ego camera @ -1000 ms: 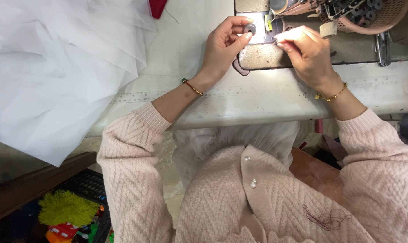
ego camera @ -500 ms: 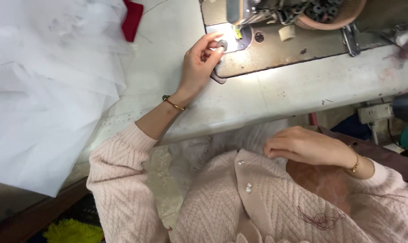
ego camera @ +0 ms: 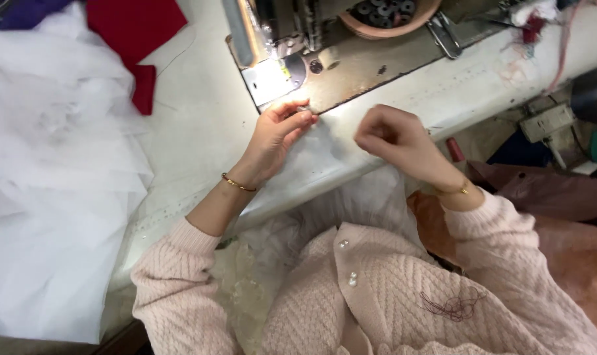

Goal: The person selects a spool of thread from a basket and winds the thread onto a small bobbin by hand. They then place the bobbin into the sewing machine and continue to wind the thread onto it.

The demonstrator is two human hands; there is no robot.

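Observation:
My left hand (ego camera: 278,135) rests on the sewing table just below the lit needle plate (ego camera: 272,77) of the sewing machine (ego camera: 292,26), fingers pinched on a sheer white tulle fabric (ego camera: 324,158). My right hand (ego camera: 394,138) is loosely closed over the same fabric at the table's front edge, pinching it. The tulle runs off the table down into my lap (ego camera: 298,230). Both wrists carry thin gold bracelets.
A large heap of white tulle (ego camera: 55,197) covers the table's left side, with red cloth pieces (ego camera: 137,29) behind it. A basket of bobbins (ego camera: 387,14) and scissors (ego camera: 443,33) lie beside the machine. A brown bag (ego camera: 548,197) sits at right.
My right hand rose from my lap to the table edge and took hold of the tulle. My left hand slid from the needle plate toward me. The view shifted.

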